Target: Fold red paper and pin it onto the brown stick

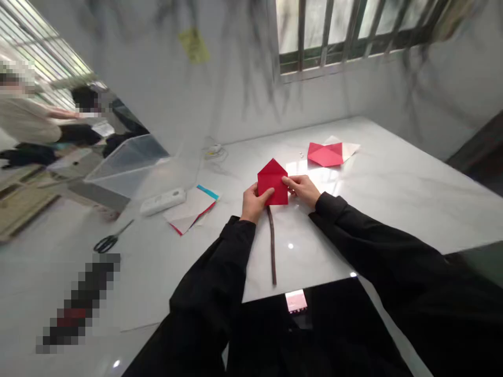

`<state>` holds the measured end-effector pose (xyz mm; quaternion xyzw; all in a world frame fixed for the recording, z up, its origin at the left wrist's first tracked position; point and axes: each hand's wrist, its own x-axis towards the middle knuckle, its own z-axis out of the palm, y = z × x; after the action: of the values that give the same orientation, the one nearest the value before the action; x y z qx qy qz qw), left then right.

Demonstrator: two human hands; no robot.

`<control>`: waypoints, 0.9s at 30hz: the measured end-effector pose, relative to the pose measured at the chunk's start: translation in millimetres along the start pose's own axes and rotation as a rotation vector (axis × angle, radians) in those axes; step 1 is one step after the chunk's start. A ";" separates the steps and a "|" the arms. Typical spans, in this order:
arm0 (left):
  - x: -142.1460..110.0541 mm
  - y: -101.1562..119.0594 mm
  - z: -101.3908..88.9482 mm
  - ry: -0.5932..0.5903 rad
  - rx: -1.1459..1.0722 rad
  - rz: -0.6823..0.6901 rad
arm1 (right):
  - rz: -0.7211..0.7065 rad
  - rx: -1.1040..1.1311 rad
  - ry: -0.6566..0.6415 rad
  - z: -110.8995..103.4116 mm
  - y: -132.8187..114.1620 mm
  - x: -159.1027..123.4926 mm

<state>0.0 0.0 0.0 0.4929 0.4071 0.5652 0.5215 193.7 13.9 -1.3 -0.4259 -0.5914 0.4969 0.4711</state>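
A red folded paper (pixel 272 183), shaped like a small house with a pointed top, is held up over the white table. My left hand (pixel 254 203) grips its lower left side, with the thumb lying across the front. On the right edge, my right hand (pixel 303 189) pinches the paper between thumb and fingers. Below the paper a thin brown stick (pixel 272 248) runs down toward the table's front edge; its upper end is hidden behind the paper, and I cannot tell whether anything holds it.
A red folded paper with white sheets (pixel 326 154) lies at the back right. To the left are stacked coloured papers (pixel 192 208), a white power strip (pixel 163 202), black scissors (pixel 107 243) and a clear plastic box (pixel 131 157). Other people (pixel 29 115) sit at the far left. A lit phone (pixel 296 300) is below the table edge.
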 end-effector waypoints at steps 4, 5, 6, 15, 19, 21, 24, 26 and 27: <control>3.6 -3.3 -3.7 0.093 -0.019 0.003 | -0.015 -0.136 -0.160 -2.7 -3.5 -0.4; 4.2 -3.7 -4.1 0.112 -0.026 0.008 | -0.025 -0.179 -0.196 -3.3 -4.0 -0.6; 4.5 -3.9 -4.3 0.124 -0.033 0.013 | -0.034 -0.215 -0.220 -3.8 -4.3 -0.8; 5.6 -2.5 -4.5 0.180 -0.109 0.020 | -0.048 -0.277 -0.285 -5.3 -6.6 -1.5; 7.4 -2.8 -5.5 0.196 -0.131 0.019 | -0.084 -0.306 -0.273 -4.8 -7.4 -1.7; 7.6 -2.7 -5.7 0.196 -0.124 0.022 | -0.089 -0.306 -0.265 -4.5 -7.4 -2.1; 6.6 -1.9 -5.1 0.166 -0.091 0.021 | -0.085 -0.252 -0.254 -3.2 -6.8 -3.0; 4.9 -1.2 -4.1 0.121 -0.052 0.011 | -0.074 -0.172 -0.252 -1.9 -5.5 -3.2; 3.8 -0.9 -3.4 0.093 -0.033 0.005 | -0.066 -0.125 -0.253 -1.2 -4.6 -2.9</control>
<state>-3.1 4.1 -1.0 0.4583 0.4205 0.5954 0.5085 195.3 10.6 3.0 -0.3687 -0.6895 0.4931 0.3815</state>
